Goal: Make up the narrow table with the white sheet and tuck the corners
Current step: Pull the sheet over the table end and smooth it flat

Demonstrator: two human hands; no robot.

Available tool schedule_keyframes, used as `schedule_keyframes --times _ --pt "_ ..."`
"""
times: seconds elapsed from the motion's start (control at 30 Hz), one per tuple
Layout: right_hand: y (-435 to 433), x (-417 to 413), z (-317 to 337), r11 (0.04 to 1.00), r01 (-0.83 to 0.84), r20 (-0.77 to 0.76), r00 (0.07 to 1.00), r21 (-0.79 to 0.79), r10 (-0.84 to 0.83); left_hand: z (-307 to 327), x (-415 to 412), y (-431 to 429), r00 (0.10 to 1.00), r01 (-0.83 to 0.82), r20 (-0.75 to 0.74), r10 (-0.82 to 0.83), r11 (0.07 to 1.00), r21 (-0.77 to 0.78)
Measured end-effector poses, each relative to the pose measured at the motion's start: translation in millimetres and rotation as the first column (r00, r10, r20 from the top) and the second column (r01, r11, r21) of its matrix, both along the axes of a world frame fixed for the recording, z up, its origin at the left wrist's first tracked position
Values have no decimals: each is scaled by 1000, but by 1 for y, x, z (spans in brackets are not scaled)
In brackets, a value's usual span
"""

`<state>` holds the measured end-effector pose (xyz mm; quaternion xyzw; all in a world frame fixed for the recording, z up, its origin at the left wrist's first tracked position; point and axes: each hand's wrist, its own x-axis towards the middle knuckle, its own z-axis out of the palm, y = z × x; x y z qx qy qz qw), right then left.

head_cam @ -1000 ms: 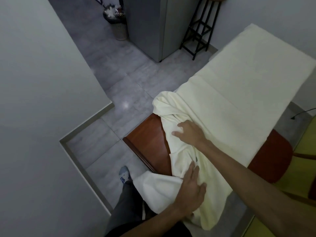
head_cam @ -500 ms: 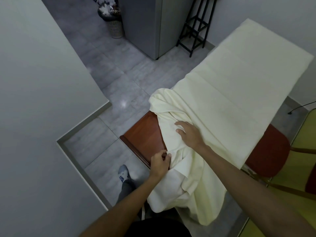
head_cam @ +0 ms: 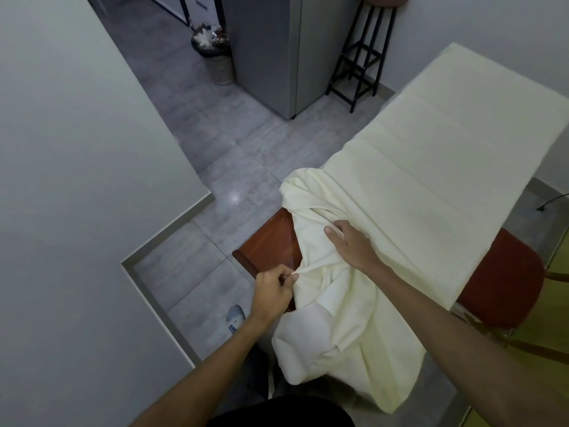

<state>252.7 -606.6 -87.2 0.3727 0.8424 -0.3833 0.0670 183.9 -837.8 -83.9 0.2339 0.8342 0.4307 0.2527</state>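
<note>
You have one pale cream cotton sheet (head_cam: pixel 431 167) over one narrow table (head_cam: pixel 272 241). It lies smooth across the upper right of the frame and is bunched into loose folds at centre, with a slack end hanging off toward the bottom edge. Two patches of the table are uncovered: the glossy red-brown wooden end panel left of centre, and a red padded corner at the right edge.

Both of your hands are on the sheet. Your left hand (head_cam: pixel 272 292), low and left of centre, has its fingers curled and pinches a fold of the sheet's edge just beside the wooden panel. Your right hand (head_cam: pixel 351 245) rests palm down on the bunched cloth at centre, its fingers relaxed and gripping nothing.

On the grey tiled floor in the upper part of the frame stand one wicker wastebasket (head_cam: pixel 220 67), one tall grey metal cabinet (head_cam: pixel 277 57) and one black metal rack (head_cam: pixel 358 69). One pale shoe (head_cam: pixel 235 317) shows at the lower left.
</note>
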Motion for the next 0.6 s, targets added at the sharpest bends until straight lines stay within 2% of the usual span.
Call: schedule_keyframes --times 0.2,0.3,0.37,0.5,0.6 --pt "-25 -17 3 982 -27 31 999 189 21 25 -52 -28 982 14 -189 -23 999 -47" --pt "-34 -23 4 961 5 23 1000 278 -12 33 -86 -41 916 63 -388 -98 993 -102" --pt "-39 -28 6 905 18 -34 999 425 -3 31 -102 -51 861 108 -471 -191 974 -199" --pt "-50 -31 7 764 -21 -144 978 645 148 16 -107 -60 785 162 -490 -380 888 -430" --pt "-55 -34 5 736 -32 -126 979 677 159 15 -93 -50 743 237 -516 -426 889 -392"
